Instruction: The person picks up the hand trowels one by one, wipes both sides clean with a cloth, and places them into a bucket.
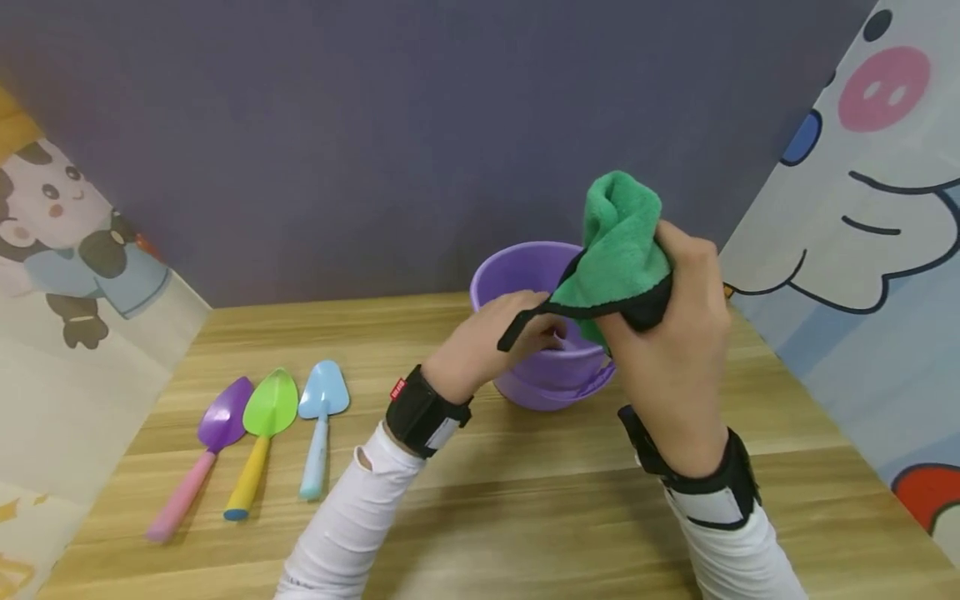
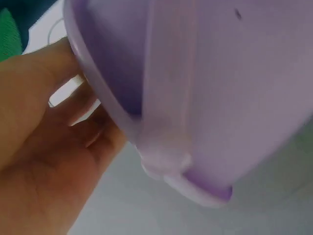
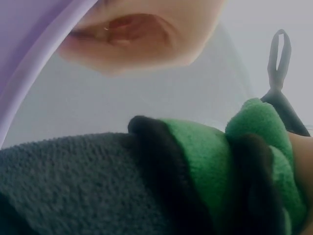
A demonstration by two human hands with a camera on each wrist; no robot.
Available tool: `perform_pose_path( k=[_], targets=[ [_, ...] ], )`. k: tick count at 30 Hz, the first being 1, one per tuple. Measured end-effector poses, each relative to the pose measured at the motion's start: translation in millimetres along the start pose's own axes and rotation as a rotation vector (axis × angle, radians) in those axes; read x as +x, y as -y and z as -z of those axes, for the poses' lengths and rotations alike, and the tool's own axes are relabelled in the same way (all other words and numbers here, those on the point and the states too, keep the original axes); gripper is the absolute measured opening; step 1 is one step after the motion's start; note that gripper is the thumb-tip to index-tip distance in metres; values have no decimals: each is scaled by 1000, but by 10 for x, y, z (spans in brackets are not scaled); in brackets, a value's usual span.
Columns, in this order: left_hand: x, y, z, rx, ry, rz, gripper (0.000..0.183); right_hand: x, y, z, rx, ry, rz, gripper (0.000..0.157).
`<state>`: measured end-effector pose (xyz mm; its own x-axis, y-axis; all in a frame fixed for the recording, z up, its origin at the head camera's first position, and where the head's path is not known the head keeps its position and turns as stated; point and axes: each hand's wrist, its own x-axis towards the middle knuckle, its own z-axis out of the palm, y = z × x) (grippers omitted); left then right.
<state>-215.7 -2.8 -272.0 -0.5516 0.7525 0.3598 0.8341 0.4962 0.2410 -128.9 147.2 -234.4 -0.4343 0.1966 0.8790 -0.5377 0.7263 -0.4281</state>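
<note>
Cloth (image 1: 622, 242), green with black edging, is bunched in my right hand (image 1: 678, 358) — fingers and thumb curled round it, up beside the purple bucket (image 1: 540, 387). Its dark grey side shows in the right wrist view, and a black strip (image 1: 517, 327) pokes out past my left hand (image 1: 487, 343). With that one I hold the bucket's rim, fingers bent at the edge. The bucket stands on the wooden worktop (image 1: 525, 517), near the dark wall (image 1: 337, 150). Off to my left, well apart from the bucket, lie a purple shovel (image 1: 225, 414) with a pink handle, a green shovel (image 1: 272, 404) with a yellow one — and a light blue shovel (image 1: 324, 393).
</note>
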Motion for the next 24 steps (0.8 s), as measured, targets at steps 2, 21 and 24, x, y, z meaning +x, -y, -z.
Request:
perform_pose_path(
  k=[2, 21, 24],
  targets=[
    [0, -24, -14, -2, 15, -31, 14, 3, 3, -13, 9, 1, -1, 50],
    [-72, -96, 5, 76, -62, -60, 17, -38, 20, -56, 10, 57, 0, 52],
    [-75, -94, 12, 82, -50, -35, 15, -41, 25, -60, 14, 67, 2, 52]
  ],
)
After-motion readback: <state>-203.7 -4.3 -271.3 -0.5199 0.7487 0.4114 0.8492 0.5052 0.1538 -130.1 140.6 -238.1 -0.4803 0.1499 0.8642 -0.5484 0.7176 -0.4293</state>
